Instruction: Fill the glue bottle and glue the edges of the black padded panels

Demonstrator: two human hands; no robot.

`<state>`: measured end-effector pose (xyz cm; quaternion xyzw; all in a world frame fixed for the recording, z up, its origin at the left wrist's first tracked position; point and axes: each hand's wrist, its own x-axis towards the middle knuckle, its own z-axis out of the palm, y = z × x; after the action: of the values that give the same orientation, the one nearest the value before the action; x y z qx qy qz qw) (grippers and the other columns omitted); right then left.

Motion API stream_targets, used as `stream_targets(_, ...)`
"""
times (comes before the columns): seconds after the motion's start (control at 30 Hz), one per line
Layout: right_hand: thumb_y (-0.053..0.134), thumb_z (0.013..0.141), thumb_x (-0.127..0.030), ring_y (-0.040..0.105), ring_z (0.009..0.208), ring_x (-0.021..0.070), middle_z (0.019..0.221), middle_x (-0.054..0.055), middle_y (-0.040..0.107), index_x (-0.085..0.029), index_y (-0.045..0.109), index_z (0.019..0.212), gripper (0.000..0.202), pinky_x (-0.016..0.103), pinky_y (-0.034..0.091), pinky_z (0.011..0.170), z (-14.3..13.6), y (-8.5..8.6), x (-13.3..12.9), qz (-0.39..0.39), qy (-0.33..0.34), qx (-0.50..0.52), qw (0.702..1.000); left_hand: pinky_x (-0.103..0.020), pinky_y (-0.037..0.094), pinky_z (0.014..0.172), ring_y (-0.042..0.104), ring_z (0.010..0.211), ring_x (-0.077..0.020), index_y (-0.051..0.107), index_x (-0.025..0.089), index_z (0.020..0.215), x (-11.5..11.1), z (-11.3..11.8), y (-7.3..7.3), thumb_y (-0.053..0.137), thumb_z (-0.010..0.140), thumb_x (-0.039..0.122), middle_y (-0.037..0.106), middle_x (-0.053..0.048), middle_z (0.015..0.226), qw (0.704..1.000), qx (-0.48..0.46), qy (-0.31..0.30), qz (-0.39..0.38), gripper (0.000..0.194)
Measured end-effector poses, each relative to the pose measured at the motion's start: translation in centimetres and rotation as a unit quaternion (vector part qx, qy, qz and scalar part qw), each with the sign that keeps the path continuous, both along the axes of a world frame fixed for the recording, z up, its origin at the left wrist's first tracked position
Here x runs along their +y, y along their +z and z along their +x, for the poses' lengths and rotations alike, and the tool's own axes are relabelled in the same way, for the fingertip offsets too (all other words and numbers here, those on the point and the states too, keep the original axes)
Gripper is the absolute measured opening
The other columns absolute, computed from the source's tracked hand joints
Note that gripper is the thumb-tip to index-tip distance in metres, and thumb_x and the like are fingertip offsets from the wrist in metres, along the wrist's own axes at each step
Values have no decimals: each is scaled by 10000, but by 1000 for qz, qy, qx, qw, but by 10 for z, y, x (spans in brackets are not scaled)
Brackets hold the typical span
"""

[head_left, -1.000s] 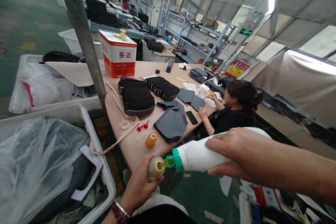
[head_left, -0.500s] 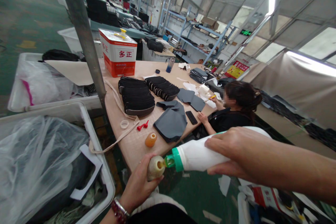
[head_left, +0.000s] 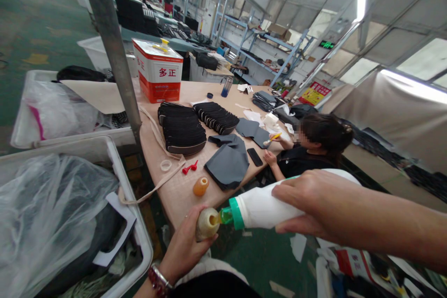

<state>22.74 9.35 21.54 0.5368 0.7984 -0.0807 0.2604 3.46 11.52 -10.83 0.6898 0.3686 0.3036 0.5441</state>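
My left hand is wrapped round a small pale bottle with an open mouth, beyond the table's near edge. My right hand grips a large white bottle lying nearly sideways. Its green nozzle meets the small bottle's mouth, with yellowish liquid between them. An orange bottle stands on the table just beyond my left hand. Near it are red caps and a translucent ring.
Black stacked pieces, grey sheets, a phone and a red-and-white tin lie farther back. A person sits at the right side. A metal post and a white bin are at left.
The seated person's head has shifted slightly right and down, and their hand with a yellow brush has moved over a grey piece. My hands and both bottles are almost unmoved.
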Motion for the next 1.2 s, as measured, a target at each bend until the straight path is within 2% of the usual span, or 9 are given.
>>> stream_targets(0.1, 828, 854, -333, 662, 663, 227, 792, 32, 697, -199, 659, 873, 217, 292, 257, 532, 3, -3, 0, 8, 4, 11, 1000, -488, 510, 1011, 649, 1156, -302, 451, 247, 1292, 0, -1, 1, 670, 844, 297, 648, -107, 1271, 1000, 1, -2, -2, 501)
stream_targets(0.23, 855, 819, -303, 657, 646, 217, 775, 12, 692, -205, 651, 851, 228, 276, 261, 532, 5, -5, 0, 26, 11, 15, 1000, -490, 516, 1008, 654, 1152, -306, 455, 246, 1290, 1, -1, 1, 673, 839, 294, 655, -109, 1269, 1000, 1, 0, -1, 504)
stream_targets(0.47, 843, 834, -321, 645, 627, 214, 750, 12, 684, -205, 646, 847, 229, 269, 259, 528, 7, -5, 2, 26, 16, 20, 999, -469, 534, 995, 662, 1153, -304, 466, 252, 1293, 2, 0, -3, 684, 839, 297, 664, -104, 1271, 1000, -6, 3, 7, 506)
stream_targets(0.8, 851, 835, -295, 656, 630, 218, 763, 21, 694, -195, 650, 840, 225, 268, 260, 517, 2, -3, 9, 16, 10, 8, 1000, -503, 506, 1021, 645, 1165, -309, 453, 241, 1290, 6, 1, -4, 672, 844, 286, 648, -112, 1274, 1000, -3, 0, -4, 499)
stream_targets(1.03, 839, 849, -287, 640, 618, 206, 754, 6, 682, -197, 629, 833, 229, 272, 260, 512, 5, -4, 11, 23, 35, 35, 998, -491, 502, 1031, 639, 1176, -305, 448, 252, 1298, 7, 2, -8, 685, 839, 291, 642, -104, 1288, 1000, -3, 1, -3, 519)
stream_targets(1.2, 842, 839, -310, 643, 631, 224, 748, -5, 674, -212, 620, 831, 243, 282, 248, 534, 8, -7, 10, 21, 20, 19, 999, -484, 506, 1021, 643, 1166, -306, 451, 251, 1292, 8, 1, -6, 681, 836, 289, 646, -103, 1280, 1000, -1, 0, -5, 512)
